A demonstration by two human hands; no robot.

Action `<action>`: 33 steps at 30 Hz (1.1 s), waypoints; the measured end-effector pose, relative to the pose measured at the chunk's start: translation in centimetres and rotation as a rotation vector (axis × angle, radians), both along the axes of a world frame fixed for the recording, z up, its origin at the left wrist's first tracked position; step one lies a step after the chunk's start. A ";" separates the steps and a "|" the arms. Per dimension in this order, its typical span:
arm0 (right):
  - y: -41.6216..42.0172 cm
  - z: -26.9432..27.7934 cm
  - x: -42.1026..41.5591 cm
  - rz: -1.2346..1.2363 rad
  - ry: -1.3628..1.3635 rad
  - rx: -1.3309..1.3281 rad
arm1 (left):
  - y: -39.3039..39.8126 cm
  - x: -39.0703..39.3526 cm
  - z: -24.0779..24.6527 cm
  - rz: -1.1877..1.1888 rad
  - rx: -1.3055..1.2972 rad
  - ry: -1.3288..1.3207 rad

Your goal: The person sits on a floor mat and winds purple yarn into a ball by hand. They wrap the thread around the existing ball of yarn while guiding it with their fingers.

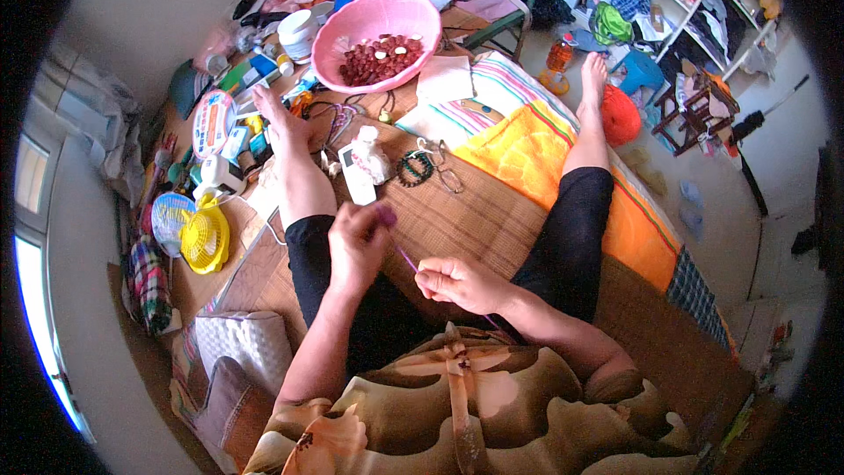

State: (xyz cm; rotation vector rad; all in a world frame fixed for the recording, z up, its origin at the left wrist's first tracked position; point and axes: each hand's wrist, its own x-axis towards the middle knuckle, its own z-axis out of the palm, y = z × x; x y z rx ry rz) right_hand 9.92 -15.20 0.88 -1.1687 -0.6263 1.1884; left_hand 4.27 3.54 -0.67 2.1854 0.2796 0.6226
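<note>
My left hand (359, 237) is closed around a small purple bundle (385, 214), which sticks out past the fingers. From it a thin purple cord (405, 257) runs taut down to my right hand (455, 284), pinched between thumb and fingers. The cord continues below that hand towards my lap. Beyond the hands on the woven mat (481, 224) lie a white rectangular object (357, 178), a crumpled white plastic bag (371, 155), a dark beaded bracelet (415, 169) and a pair of eyeglasses (451, 179).
A pink basin (376, 6) holding dark red dried fruit stands ahead, beside a white tub (298, 33). An orange towel (521, 158) lies to the right. Yellow plastic baskets (206, 237), a hand fan (213, 123) and clutter line the left. My bare legs frame the mat.
</note>
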 end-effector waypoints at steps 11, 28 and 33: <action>-0.2 -0.4 4.6 -0.280 0.103 0.014 | -4.5 -2.9 5.4 -0.496 -0.829 -0.143; -1.1 2.4 7.4 -0.225 0.397 0.339 | -4.4 -2.8 5.7 -0.806 -0.550 0.014; 0.1 -2.5 3.7 -0.426 0.069 -0.102 | -1.4 -1.5 7.9 -0.431 -0.997 -0.406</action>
